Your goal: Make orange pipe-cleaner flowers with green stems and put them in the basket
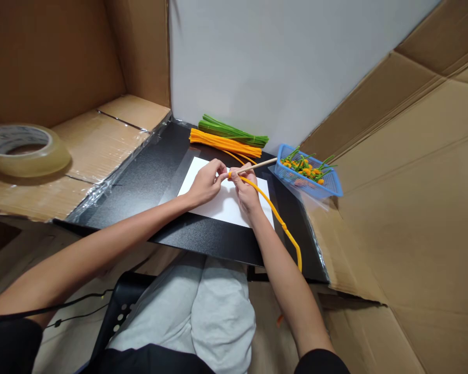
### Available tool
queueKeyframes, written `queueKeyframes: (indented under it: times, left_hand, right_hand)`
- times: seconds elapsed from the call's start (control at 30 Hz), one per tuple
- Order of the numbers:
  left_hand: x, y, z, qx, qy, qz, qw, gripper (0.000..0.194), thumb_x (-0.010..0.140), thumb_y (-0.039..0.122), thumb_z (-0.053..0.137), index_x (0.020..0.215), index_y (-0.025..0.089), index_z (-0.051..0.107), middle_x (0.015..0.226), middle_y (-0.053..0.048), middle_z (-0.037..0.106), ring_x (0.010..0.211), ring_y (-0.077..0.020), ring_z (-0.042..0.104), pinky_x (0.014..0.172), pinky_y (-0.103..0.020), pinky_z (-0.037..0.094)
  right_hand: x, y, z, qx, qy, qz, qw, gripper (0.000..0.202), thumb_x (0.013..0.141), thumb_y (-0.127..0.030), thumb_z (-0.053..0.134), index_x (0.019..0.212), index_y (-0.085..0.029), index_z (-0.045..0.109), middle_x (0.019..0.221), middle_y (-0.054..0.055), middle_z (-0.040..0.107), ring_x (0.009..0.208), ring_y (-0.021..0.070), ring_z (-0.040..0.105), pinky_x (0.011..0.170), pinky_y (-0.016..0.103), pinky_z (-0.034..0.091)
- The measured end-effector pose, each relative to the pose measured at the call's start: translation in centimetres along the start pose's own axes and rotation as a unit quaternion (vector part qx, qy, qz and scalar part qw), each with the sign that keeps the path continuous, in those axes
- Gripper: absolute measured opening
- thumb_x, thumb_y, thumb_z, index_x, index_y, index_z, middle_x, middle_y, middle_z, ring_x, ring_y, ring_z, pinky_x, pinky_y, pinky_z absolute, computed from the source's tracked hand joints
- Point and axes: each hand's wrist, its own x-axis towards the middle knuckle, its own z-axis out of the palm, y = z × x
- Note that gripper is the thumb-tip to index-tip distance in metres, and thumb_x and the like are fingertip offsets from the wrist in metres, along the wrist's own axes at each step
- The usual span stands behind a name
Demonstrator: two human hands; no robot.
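Above a white sheet of paper (206, 209), both hands meet around the tip of a thin wooden stick (263, 163). My right hand (247, 193) is closed on the stick, which points away to the right. An orange pipe cleaner (273, 209) is coiled around the stick's tip, and its long tail curves over my right wrist and hangs past the table's front edge. With thumb and finger, my left hand (207, 184) pinches at the coiled end of the pipe cleaner. The fingers partly hide the coil.
Behind the paper lie bundles of orange pipe cleaners (224, 142) and green pipe cleaners (230, 129). A blue basket (333, 188) at the right holds small orange-and-green pieces. A tape roll (58, 158) rests on cardboard at the left. Cardboard walls flank the black table (117, 192).
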Motion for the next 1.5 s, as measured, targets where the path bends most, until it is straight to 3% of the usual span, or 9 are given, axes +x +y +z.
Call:
queueKeyframes:
  times: [0.17,0.4,0.5,0.57,0.67,0.77,1.0,1.5]
  left_hand:
    - [0.1,0.3,0.2,-0.032,0.003,-0.068,0.997,0.009,0.089,0.023,0.054,0.081,0.019,0.053,0.08,-0.001,0.062,0.073,-0.0149,0.055,0.066,-0.027,0.041]
    - [0.5,0.1,0.0,-0.063,-0.023,-0.11,0.992,0.01,0.085,0.025,0.059,0.078,0.018,0.057,0.08,-0.002,0.065,0.071,-0.0148,0.057,0.066,-0.028,0.042]
    - [0.5,-0.1,-0.1,-0.051,-0.012,-0.067,0.996,0.01,0.086,0.028,0.061,0.087,0.018,0.058,0.083,-0.002,0.067,0.074,-0.0153,0.06,0.068,-0.027,0.044]
    - [0.4,0.0,-0.3,0.032,0.001,0.004,0.999,0.009,0.09,0.027,0.056,0.09,0.019,0.059,0.083,-0.003,0.067,0.074,-0.0163,0.06,0.072,-0.03,0.044]
    - [0.5,0.3,-0.6,0.196,-0.014,0.107,0.975,0.026,0.098,0.025,0.044,0.081,0.018,0.062,0.079,-0.008,0.067,0.075,-0.0207,0.058,0.076,-0.037,0.041]
    - [0.6,0.9,-0.8,0.269,-0.039,0.151,0.951,0.034,0.101,0.027,0.038,0.084,0.018,0.066,0.084,-0.012,0.069,0.081,-0.0249,0.058,0.076,-0.041,0.039]
    - [0.4,1.2,-1.0,0.261,-0.041,0.177,0.948,0.03,0.102,0.025,0.038,0.102,0.022,0.069,0.103,-0.012,0.072,0.097,-0.026,0.059,0.088,-0.045,0.038]
    - [0.9,0.1,-0.2,0.368,0.016,0.196,0.909,0.031,0.102,0.021,0.038,0.093,0.014,0.067,0.088,-0.011,0.071,0.085,-0.0252,0.06,0.077,-0.039,0.039]
  right_hand:
    - [0.1,-0.6,-0.1,-0.021,-0.023,-0.008,0.999,0.037,0.076,-0.047,0.079,0.075,-0.025,0.05,0.077,-0.003,0.059,0.072,0.0141,0.056,0.076,0.032,0.051]
    - [-0.2,-0.4,-0.2,-0.019,-0.011,0.007,1.0,0.036,0.075,-0.046,0.08,0.076,-0.025,0.05,0.079,-0.003,0.061,0.073,0.0138,0.058,0.077,0.031,0.051]
    - [-0.4,0.0,-0.1,0.02,0.019,0.035,0.999,0.036,0.074,-0.044,0.08,0.078,-0.024,0.05,0.082,-0.004,0.063,0.075,0.012,0.06,0.078,0.029,0.052]
    - [-0.4,0.2,0.1,0.048,0.042,0.057,0.996,0.036,0.073,-0.043,0.081,0.079,-0.024,0.051,0.081,-0.004,0.062,0.076,0.0112,0.061,0.079,0.028,0.052]
    - [-0.4,0.3,0.3,0.09,0.066,0.069,0.991,0.035,0.073,-0.038,0.082,0.08,-0.025,0.05,0.078,-0.006,0.06,0.077,0.011,0.062,0.082,0.029,0.053]
    - [-0.2,0.4,0.3,0.138,0.094,0.074,0.983,0.039,0.069,-0.033,0.085,0.077,-0.025,0.048,0.077,-0.005,0.06,0.078,0.0123,0.062,0.084,0.032,0.055]
    - [0.0,0.9,0.3,0.233,0.135,0.118,0.956,0.041,0.062,-0.024,0.09,0.076,-0.024,0.051,0.075,-0.005,0.063,0.078,0.0114,0.065,0.089,0.03,0.055]
    - [-0.5,0.3,1.4,0.23,0.133,0.108,0.958,0.032,0.07,-0.016,0.083,0.069,-0.023,0.052,0.069,-0.007,0.065,0.075,0.0092,0.065,0.086,0.027,0.055]
